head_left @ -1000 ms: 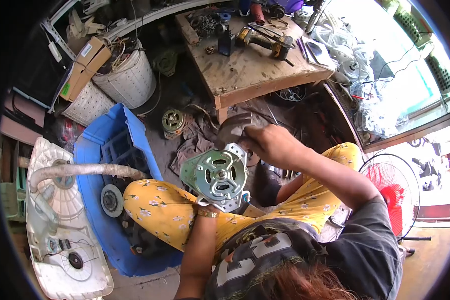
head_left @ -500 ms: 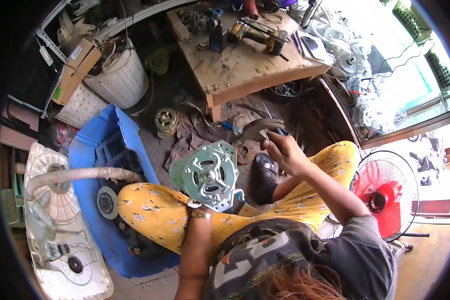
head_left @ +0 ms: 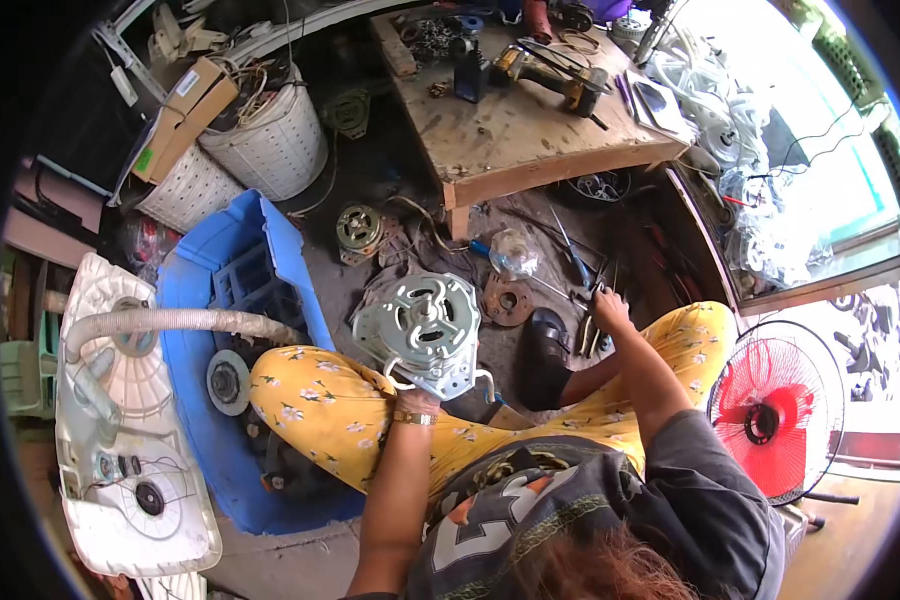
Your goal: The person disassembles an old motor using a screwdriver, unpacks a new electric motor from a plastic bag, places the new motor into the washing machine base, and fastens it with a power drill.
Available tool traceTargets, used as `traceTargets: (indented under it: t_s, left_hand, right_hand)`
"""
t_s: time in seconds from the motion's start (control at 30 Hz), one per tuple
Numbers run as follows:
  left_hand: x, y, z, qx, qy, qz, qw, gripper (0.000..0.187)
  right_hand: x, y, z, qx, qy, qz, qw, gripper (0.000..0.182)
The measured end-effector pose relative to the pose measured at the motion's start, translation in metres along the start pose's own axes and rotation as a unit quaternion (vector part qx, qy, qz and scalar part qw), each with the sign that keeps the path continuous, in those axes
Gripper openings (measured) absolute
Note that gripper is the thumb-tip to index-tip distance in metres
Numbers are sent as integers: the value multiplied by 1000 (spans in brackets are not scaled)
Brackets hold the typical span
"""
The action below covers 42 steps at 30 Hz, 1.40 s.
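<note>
My left hand [head_left: 417,402], with a gold watch at the wrist, holds up a motor [head_left: 428,322] from its near edge. The motor has a pale grey-green metal housing with round openings, and white wires loop at its lower side. Most of the left fingers are hidden behind the motor. My right hand [head_left: 611,310] is low over the floor, closed among several hand tools. What it grips is too small and dark to name. Beside it lie pliers [head_left: 578,266] and a brown round metal plate [head_left: 508,301].
A blue plastic tub [head_left: 185,325] and a white plastic panel [head_left: 85,500] stand left. Ahead is a wooden table [head_left: 515,150] bearing a drill [head_left: 550,78]. A red fan [head_left: 765,420] stands at right. Another motor [head_left: 360,232] sits on the floor beyond the held one.
My right hand has lowered to the floor tools; the dark curved thing blurred at it earlier no longer shows clearly. The held motor has tilted slightly. The view has shifted.
</note>
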<state>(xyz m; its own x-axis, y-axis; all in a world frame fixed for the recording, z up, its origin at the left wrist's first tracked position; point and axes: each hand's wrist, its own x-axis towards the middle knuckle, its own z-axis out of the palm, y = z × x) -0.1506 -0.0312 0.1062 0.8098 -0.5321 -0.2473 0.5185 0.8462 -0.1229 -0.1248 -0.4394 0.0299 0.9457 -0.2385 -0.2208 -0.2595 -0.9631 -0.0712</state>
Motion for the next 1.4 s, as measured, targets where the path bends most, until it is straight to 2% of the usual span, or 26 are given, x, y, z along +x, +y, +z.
traceTargets:
  t_s: [0.07, 0.13, 0.17, 0.2, 0.23, 0.27, 0.3, 0.33, 0.4, 0.5, 0.6, 0.67, 0.73, 0.8, 0.83, 0.93, 0.97, 1.0, 1.03, 1.13, 1.27, 1.33, 1.37, 1.4]
  left_hand:
    - [1, -2, 2, -1, -4, -1, 1000, 55]
    - [6, -6, 0, -7, -11, -7, 1000, 57]
    - [8, -8, -1, -13, -15, -12, 1000, 58]
    - [10, -11, -2, -16, -18, -15, 1000, 59]
    - [11, -12, -1, -17, -22, -16, 999, 61]
    - [11, -14, -1, -14, -26, -16, 999, 62]
    - [12, -15, 0, -14, -31, -16, 999, 63]
    - [13, -17, 1, -13, -35, -15, 999, 64]
    - [13, -19, 3, -11, -45, -11, 999, 66]
    - [15, -19, 6, -19, -65, -5, 998, 69]
    - [13, -18, 12, -13, -66, 12, 998, 73]
    - [11, -18, 20, 30, -37, 36, 998, 74]
    - [9, -20, 23, 53, -25, 48, 997, 75]
    - [6, -24, 22, 54, -30, 50, 997, 76]
    - [7, -21, 17, 55, -6, 41, 998, 78]
    - [6, -19, 4, 28, -48, 5, 998, 74]
    - [7, -18, 1, 19, -54, -4, 998, 71]
    - [9, -17, -1, 18, -56, -8, 998, 69]
    - [10, -18, -1, 17, -57, -10, 998, 66]
    - [12, -20, -1, 21, -49, -11, 998, 59]
    - [19, -16, -5, 50, -27, 11, 998, 48]
    - [21, -15, -11, 102, 7, 44, 994, 43]
    - [23, -15, -15, 156, 15, 66, 986, 41]
    - [24, -18, -20, 335, -35, 109, 935, 42]
  right_hand:
    - [-11, -36, -29, -4, 70, 4, 998, 37]
    - [12, -77, -55, 166, 109, -169, 965, 54]
    - [-10, -121, -105, 285, 97, -249, 920, 56]
    - [-27, -152, -142, 355, 19, -308, 882, 56]
    - [-48, -187, -185, 311, 94, -458, 827, 55]
    - [-58, -206, -216, 217, 45, -538, 813, 47]
    - [-62, -219, -224, 121, 142, -615, 766, 37]
    - [-64, -224, -234, 48, 116, -638, 759, 31]
    - [-58, -228, -240, -44, 125, -673, 728, 30]
    - [-62, -235, -250, -117, 133, -689, 703, 28]
    - [-67, -240, -251, -156, 86, -640, 748, 19]
    - [-78, -247, -263, -110, -48, -529, 840, 29]
    - [-84, -252, -262, -23, -164, -383, 909, 43]
    - [-84, -259, -255, 100, -255, -203, 940, 54]
    - [-84, -262, -260, 124, -363, -84, 920, 54]
    - [-80, -263, -258, 49, -289, -222, 930, 36]
    - [-79, -265, -265, -84, -237, -383, 889, 30]
    - [-77, -266, -273, -212, -175, -526, 805, 26]
    - [-76, -267, -283, -331, -104, -643, 682, 24]
    - [-72, -267, -295, -218, 33, -759, 612, 25]
    - [-78, -260, -283, -33, -18, -713, 700, 32]
    - [-84, -259, -278, -47, -12, -675, 736, 33]
    - [-87, -259, -276, -36, -14, -659, 751, 33]
    - [-90, -260, -275, -25, -16, -642, 766, 33]
